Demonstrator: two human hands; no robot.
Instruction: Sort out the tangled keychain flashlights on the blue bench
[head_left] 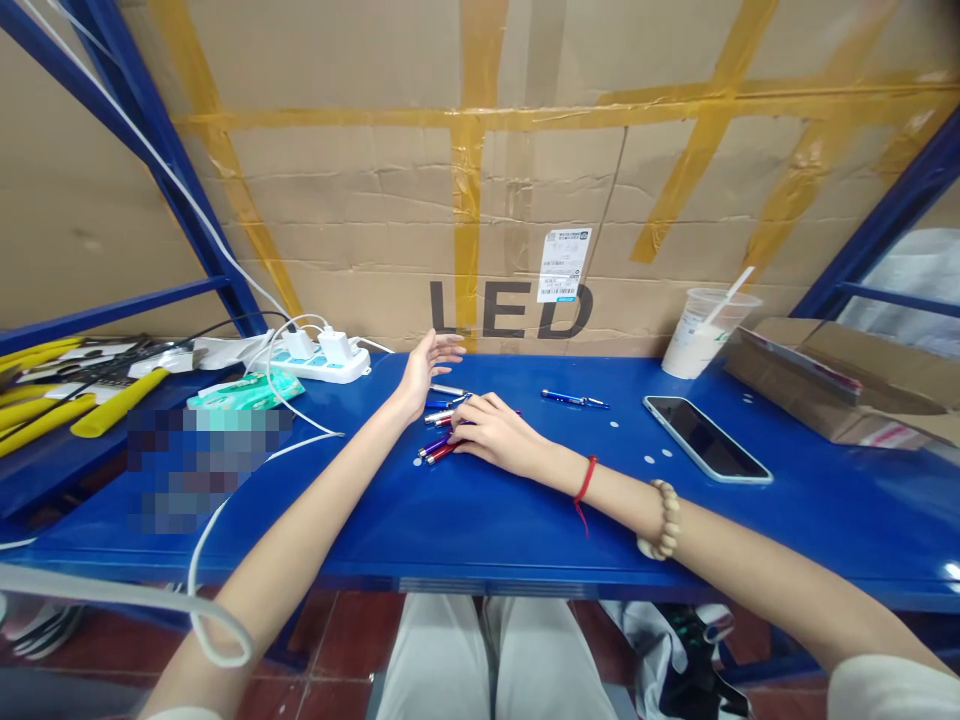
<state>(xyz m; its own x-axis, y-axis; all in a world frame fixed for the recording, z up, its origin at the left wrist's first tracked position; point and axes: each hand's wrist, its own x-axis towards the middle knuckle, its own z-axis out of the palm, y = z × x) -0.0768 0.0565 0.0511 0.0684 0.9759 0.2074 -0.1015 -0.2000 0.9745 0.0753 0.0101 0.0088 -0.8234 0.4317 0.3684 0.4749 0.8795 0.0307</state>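
Several pens with metallic ends lie bunched on the blue table, among them a purple pen (433,447) and a red pen (441,454). My right hand (495,435) is bent down over this bunch, its fingers closed on the pens and partly hiding them. Just behind, my left hand (429,372) is raised with fingers stretched out to the right and nothing in it. Near its wrist, a silver pen (448,390) shows at the back of the bunch. Farther right, a blue pen (574,398) lies apart, touched by neither hand.
A phone (705,438), a plastic cup with a straw (705,335) and an open cardboard box (840,380) stand right. Left are a power strip (322,362), white cable (300,442), tissue pack (244,392) and yellow-handled tools (120,402). Taped cardboard (360,220) forms the back.
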